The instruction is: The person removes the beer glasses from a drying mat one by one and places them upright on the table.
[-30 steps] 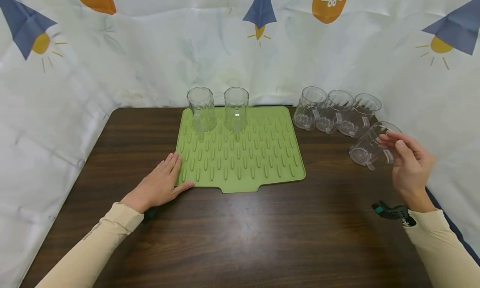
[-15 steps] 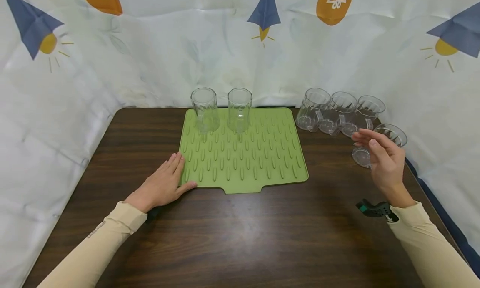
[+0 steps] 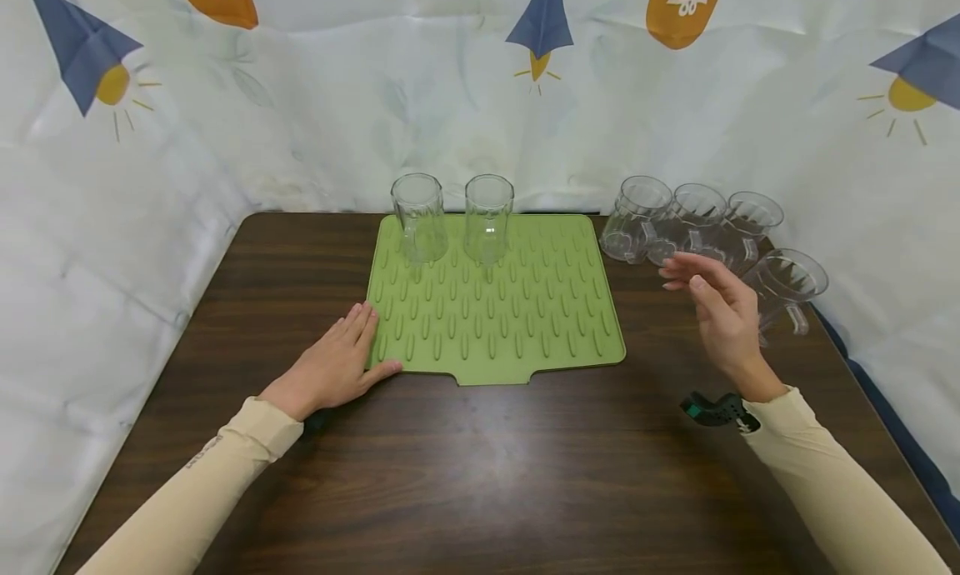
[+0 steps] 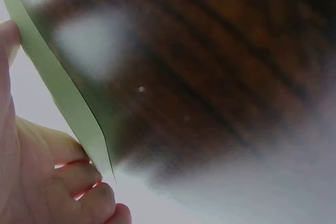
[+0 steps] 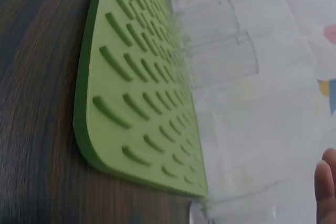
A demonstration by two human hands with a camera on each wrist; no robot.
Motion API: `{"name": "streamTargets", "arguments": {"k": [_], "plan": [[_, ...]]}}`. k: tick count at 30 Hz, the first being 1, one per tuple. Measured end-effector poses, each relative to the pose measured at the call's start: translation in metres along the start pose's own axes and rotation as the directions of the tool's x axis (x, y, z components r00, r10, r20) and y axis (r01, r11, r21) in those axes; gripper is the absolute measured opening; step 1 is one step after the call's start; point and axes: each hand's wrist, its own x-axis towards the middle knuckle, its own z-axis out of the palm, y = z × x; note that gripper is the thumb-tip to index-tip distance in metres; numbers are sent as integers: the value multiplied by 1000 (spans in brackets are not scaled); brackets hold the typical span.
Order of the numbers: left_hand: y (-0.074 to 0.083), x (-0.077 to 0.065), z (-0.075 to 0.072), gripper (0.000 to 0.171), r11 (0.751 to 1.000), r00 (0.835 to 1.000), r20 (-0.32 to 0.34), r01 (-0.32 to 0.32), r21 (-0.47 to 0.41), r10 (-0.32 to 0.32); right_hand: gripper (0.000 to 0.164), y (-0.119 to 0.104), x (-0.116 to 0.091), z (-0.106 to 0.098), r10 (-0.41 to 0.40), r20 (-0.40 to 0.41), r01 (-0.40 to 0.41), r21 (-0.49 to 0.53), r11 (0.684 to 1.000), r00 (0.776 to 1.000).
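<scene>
A green ridged drying mat (image 3: 498, 317) lies on the table, with two clear glass mugs standing at its back: a left mug (image 3: 420, 225) and a right mug (image 3: 489, 225). My left hand (image 3: 330, 362) rests flat at the mat's left front corner, fingers extended and touching its edge. In the left wrist view the mat's edge (image 4: 68, 98) runs alongside that hand (image 4: 63, 177). My right hand (image 3: 720, 317) is raised over the table right of the mat, fingers loosely bent and holding nothing. Just behind it stands a clear mug (image 3: 791, 279), partly hidden by the hand.
Three more clear mugs stand in a row at the back right: one nearest the mat (image 3: 636, 221), a middle one (image 3: 699, 208) and an outer one (image 3: 753, 217). A white patterned curtain (image 3: 337, 100) hangs behind the dark wooden table (image 3: 480, 475).
My right hand has moved left, away from the front mug toward the mat, still holding nothing. The left hand stays at the mat's corner. The head view has shifted slightly.
</scene>
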Motion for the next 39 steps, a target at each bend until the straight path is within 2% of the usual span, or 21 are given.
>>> {"name": "streamTargets", "arguments": {"k": [17,33,39], "plan": [[0,0,2,94,1000,1000,4,12,11,-12,34,26,10,35,55,81,-60,65,996,995],[1,-1,2,94,1000,1000,-2,16,24,-16,39,50,12,59,130,113,-131,8,991,985],[3,0,1,93,999,1000,-7,8,33,-8,36,60,14,67,140,115,-143,19,990,984]]}}
